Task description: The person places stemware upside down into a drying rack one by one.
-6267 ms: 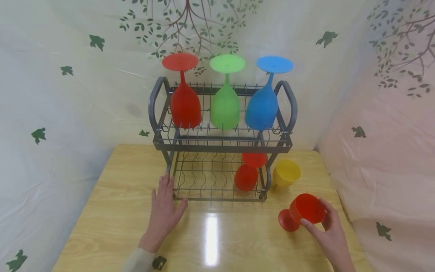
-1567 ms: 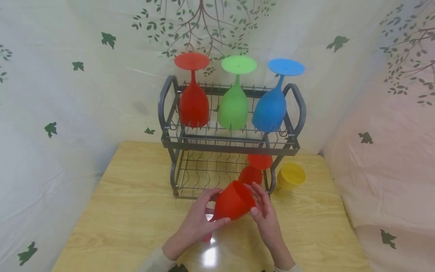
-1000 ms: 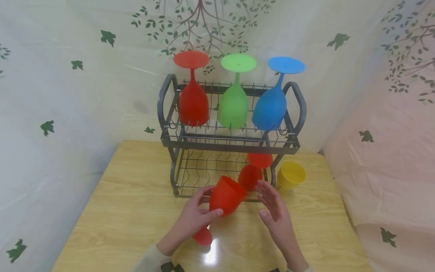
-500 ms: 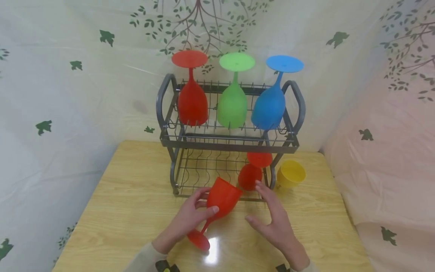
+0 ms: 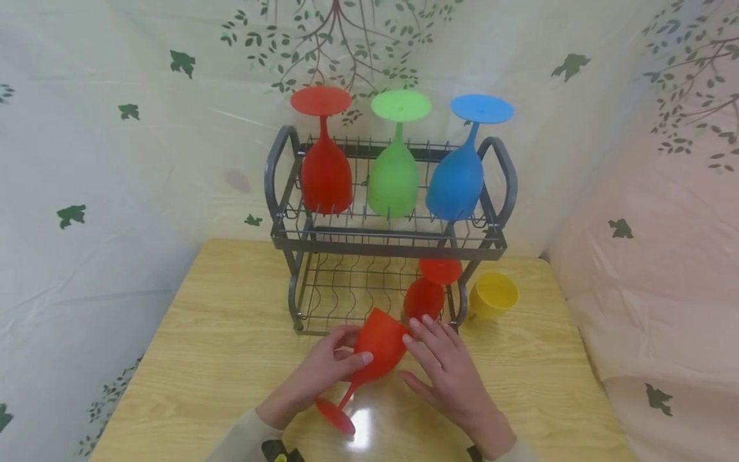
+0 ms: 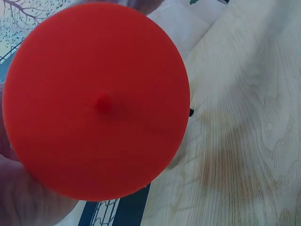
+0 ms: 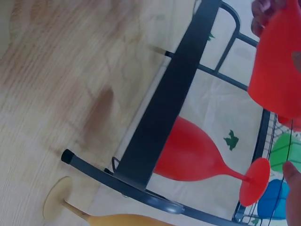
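Note:
My left hand (image 5: 317, 372) grips a red plastic wine glass (image 5: 381, 346) by its bowl, above the table in front of the rack. The glass is tilted, mouth up and to the right, foot down to the left. In the left wrist view the foot's round underside (image 6: 99, 117) hides most of the glass. My right hand (image 5: 453, 378) has its fingers extended beside the rim; whether they touch it I cannot tell. The right wrist view shows the bowl (image 7: 277, 70) at the upper right, with part of my left hand (image 7: 265, 14) behind it.
A two-tier black dish rack (image 5: 389, 249) holds upside-down red (image 5: 326, 176), green (image 5: 394, 179) and blue (image 5: 456, 183) wine glasses on top. Another red glass (image 5: 424, 298) sits upside down at the lower tier's right end. A yellow glass (image 5: 493, 295) stands upright right of the rack.
The red glass has come from the right of the table to the middle, passing from my right hand to my left. Lately my right hand let go, drew away, then returned towards the rim.

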Available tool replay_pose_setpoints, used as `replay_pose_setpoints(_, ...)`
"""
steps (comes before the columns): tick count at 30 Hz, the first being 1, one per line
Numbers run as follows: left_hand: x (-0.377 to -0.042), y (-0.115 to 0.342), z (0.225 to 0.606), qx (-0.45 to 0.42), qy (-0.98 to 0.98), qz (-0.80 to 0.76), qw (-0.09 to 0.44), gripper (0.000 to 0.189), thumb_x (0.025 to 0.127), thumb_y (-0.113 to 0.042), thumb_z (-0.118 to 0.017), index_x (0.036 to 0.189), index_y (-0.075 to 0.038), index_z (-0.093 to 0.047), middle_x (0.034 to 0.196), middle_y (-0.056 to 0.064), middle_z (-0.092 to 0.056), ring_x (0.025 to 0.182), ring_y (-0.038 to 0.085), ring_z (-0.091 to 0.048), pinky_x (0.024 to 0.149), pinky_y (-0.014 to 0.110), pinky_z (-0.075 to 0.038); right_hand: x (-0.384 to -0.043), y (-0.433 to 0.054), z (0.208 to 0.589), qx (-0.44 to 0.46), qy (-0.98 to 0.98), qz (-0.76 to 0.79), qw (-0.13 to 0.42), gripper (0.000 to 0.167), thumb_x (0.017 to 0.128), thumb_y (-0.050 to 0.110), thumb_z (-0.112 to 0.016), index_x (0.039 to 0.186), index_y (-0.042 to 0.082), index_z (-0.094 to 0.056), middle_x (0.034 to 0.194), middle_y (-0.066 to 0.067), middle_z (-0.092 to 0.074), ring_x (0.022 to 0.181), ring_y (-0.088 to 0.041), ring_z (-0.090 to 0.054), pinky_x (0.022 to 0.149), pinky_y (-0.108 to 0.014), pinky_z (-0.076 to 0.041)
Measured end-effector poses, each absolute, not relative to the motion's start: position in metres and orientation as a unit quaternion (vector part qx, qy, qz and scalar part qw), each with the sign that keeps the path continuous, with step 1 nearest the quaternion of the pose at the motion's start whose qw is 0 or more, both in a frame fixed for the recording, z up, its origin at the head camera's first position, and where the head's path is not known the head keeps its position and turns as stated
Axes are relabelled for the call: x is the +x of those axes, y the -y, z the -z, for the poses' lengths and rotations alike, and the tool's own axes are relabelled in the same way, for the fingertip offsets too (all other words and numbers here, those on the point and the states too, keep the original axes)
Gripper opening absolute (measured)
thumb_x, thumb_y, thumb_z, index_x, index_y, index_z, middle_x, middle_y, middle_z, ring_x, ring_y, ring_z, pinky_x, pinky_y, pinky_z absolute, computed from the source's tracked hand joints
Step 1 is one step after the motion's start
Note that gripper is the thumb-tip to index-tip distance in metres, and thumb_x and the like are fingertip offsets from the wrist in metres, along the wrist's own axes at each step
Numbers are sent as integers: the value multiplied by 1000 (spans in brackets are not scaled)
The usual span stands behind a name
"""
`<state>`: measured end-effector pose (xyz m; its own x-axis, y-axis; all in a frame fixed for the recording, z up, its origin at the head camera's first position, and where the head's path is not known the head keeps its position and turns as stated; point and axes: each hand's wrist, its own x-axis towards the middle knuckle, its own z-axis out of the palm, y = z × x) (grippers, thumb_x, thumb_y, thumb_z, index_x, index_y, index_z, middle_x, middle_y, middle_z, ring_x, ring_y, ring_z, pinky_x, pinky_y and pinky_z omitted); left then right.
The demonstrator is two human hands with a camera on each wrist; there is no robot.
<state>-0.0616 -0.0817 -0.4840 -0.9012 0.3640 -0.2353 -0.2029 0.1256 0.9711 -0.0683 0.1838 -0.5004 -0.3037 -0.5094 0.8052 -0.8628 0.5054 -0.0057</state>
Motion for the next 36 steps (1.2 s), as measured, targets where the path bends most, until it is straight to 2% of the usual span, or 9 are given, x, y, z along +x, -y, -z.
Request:
replay_pose_setpoints(17,-63,81,480,64,-688,-671,270,63,98,-31,-72,147,0,-46,127,17,-63,105,29,-70,84,48,-63,-70,-180,510,460,765,-149,425,40,109,34,-51,138,9,-65,139,-14,-65,133,-34,-55,122,-56,-29)
replay_pose_setpoints(22,-64,83,477,76,-676,-671,295,61,100,-31,-69,146,1,-47,129,17,-63,105,30,-70,85,46,-63,-68,-182,513,456,777,-153,406,40,110,35,-47,138,13,-65,143,-13,-62,136,-34,-53,125,-54,-25)
replay_pose_setpoints(27,-64,84,477,84,-667,-673,307,59,102,-33,-66,145,3,-47,127,17,-65,103,29,-71,86,45,-63,-67,-181,513,446,792,-163,383,41,110,37,-45,138,17,-66,147,-13,-59,140,-35,-48,124,-54,-26)
replay_pose_setpoints(31,-65,85,477,92,-660,-676,314,57,103,-34,-63,143,3,-48,125,16,-66,102,30,-71,86,44,-62,-68,-178,515,437,797,-158,386,41,111,37,-43,139,16,-66,147,-13,-59,140,-35,-48,124,-53,-26)
replay_pose_setpoints(36,-65,89,477,98,-657,-680,311,54,108,-37,-54,141,4,-50,123,16,-67,105,32,-71,88,43,-62,-72,-174,518,439,778,-150,423,39,110,34,-47,135,11,-66,140,-15,-64,133,-34,-55,124,-51,-28)
